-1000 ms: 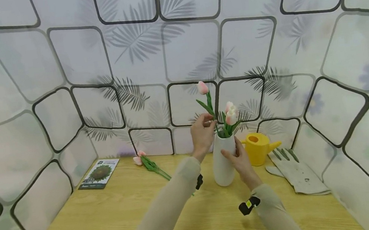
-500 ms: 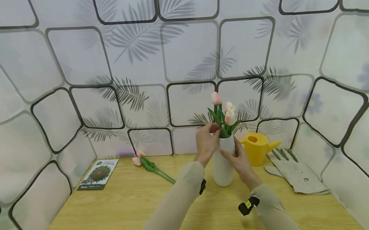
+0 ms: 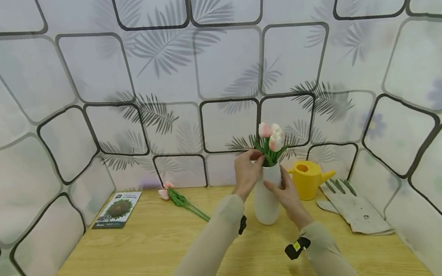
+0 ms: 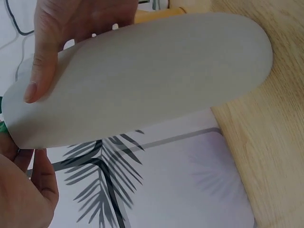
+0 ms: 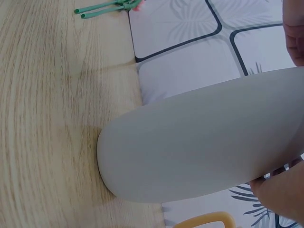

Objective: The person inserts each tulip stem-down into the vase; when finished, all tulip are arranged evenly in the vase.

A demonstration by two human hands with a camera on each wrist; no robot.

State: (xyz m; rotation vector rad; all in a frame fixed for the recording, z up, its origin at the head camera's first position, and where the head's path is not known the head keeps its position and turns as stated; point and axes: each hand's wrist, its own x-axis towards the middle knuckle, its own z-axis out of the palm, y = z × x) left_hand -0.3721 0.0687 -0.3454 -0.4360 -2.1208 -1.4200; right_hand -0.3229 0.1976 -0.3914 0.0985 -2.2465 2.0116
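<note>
A tall white vase [image 3: 266, 205] stands upright on the table. My right hand [image 3: 289, 196] grips its upper side, with the thumb across the front in the left wrist view and the other fingers behind. At the vase's mouth my left hand [image 3: 247, 171] pinches the green stem or leaves of a pink tulip [image 3: 263, 130]. That tulip's lower stem is inside the vase and hidden. Beside it, touching or nearly so, several pale pink and white tulips [image 3: 276, 142] rise from the same mouth. The left fingertips are partly hidden by leaves.
Left of the vase, pink tulips [image 3: 179, 198] lie on the wooden table [image 3: 137, 263]. A sunflower seed packet [image 3: 118, 210] lies far left. Right of the vase are a yellow watering can [image 3: 307, 180] and a pair of white gloves [image 3: 359, 209]. A patterned wall [image 3: 229, 65] closes the back.
The left hand has moved right and slightly down to the vase's mouth. Its tulip has sunk into the vase, the bloom now level with the others. The right hand has stayed on the vase.
</note>
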